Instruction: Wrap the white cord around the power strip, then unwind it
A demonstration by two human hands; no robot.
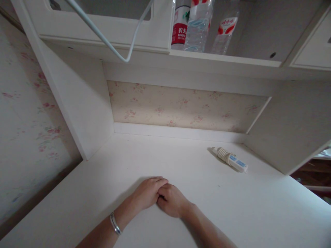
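My left hand [149, 193] rests on the white desktop [144, 155], its fingers stretched out and laid across the knuckles of the right hand. A silver bracelet [115, 224] circles the left wrist. Curled against it, my right hand [173, 200] is closed, with a small dark gap between thumb and fingers and nothing visible inside. The hands touch each other near the front middle of the desk. To their right lies a white power strip [236, 163] with its cord wound round one end, apart from both hands.
Overhead, a white shelf [224, 60] holds several plastic bottles [198, 32]. A pale cable [103, 38] hangs in a loop at upper left. White side panels [74, 100] bound the desk left and right. Floral wallpaper [176, 106] shows behind.
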